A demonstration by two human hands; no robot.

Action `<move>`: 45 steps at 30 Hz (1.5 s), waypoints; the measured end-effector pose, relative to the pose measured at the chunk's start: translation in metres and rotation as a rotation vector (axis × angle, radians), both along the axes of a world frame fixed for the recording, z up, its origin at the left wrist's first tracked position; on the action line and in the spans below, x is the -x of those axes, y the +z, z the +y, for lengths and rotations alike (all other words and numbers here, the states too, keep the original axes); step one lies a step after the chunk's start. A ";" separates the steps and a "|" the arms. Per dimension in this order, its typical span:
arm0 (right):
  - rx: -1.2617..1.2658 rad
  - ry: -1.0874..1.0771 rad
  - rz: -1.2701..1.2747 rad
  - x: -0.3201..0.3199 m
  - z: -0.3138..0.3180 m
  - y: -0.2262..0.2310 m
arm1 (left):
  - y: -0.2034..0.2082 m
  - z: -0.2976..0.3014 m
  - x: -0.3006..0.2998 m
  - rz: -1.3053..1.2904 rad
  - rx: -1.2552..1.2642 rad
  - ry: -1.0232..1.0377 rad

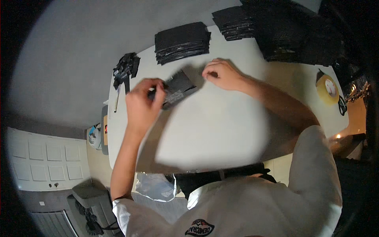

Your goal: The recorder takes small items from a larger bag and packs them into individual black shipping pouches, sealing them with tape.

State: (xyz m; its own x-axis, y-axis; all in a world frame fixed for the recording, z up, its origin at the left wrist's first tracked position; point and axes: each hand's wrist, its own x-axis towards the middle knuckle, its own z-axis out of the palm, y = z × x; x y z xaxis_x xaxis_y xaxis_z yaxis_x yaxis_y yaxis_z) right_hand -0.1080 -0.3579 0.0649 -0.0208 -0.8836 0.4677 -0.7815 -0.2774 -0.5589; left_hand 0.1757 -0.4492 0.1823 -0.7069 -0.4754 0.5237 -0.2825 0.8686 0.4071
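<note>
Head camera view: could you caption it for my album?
The person's left hand at the edge of a flat black packet over a white tabletop, right hand apart.

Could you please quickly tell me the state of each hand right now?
Left hand: closed, holding the black packet by its left end.
Right hand: curled, apart from the packet; whether its grip holds anything cannot be told.

The left hand (143,98) pinches a black packet (179,87), right hand (226,75) nearby.
</note>
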 end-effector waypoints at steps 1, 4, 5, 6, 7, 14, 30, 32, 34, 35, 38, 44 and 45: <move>-0.048 -0.016 -0.021 0.002 -0.002 -0.004 | 0.013 -0.007 0.016 -0.011 -0.026 0.040; -0.263 -0.157 -0.159 -0.005 -0.001 -0.001 | 0.035 -0.053 0.065 0.086 0.030 0.014; -0.176 -0.080 -0.178 -0.002 0.000 0.000 | 0.041 -0.067 0.087 0.088 0.004 0.024; -0.086 0.007 -0.198 0.001 -0.003 -0.003 | 0.052 -0.081 0.107 0.104 -0.032 -0.019; -0.058 0.014 -0.141 0.001 -0.006 -0.004 | 0.067 -0.088 0.129 0.093 0.018 0.003; 0.055 0.014 -0.132 0.004 -0.011 -0.018 | 0.041 -0.103 0.301 0.298 0.338 -0.177; -0.021 0.001 -0.261 -0.002 -0.017 -0.022 | -0.030 -0.077 0.361 -0.026 0.079 -0.361; -0.051 -0.002 -0.241 -0.003 -0.014 -0.014 | -0.024 -0.085 0.359 -0.171 0.001 -0.357; -0.085 -0.018 -0.221 -0.002 -0.010 -0.009 | -0.018 -0.088 0.362 -0.204 -0.042 -0.373; -0.111 -0.027 -0.216 -0.001 -0.008 -0.007 | -0.016 -0.088 0.365 -0.236 -0.088 -0.388; -0.119 -0.050 -0.195 -0.004 -0.010 -0.008 | -0.012 -0.090 0.377 -0.232 -0.075 -0.282; -0.174 -0.068 -0.172 0.004 -0.005 -0.011 | -0.020 -0.075 0.378 -0.245 0.089 -0.305; -0.160 -0.054 -0.156 0.002 -0.006 -0.009 | -0.020 -0.081 0.377 -0.245 0.095 -0.293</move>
State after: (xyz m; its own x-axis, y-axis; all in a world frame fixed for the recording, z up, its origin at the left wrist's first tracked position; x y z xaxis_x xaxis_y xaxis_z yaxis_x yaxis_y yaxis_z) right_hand -0.1099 -0.3643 0.0554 -0.1313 -0.9420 0.3090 -0.6932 -0.1356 -0.7079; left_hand -0.2014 -0.5301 0.1619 -0.9148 -0.1928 0.3548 -0.0961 0.9573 0.2725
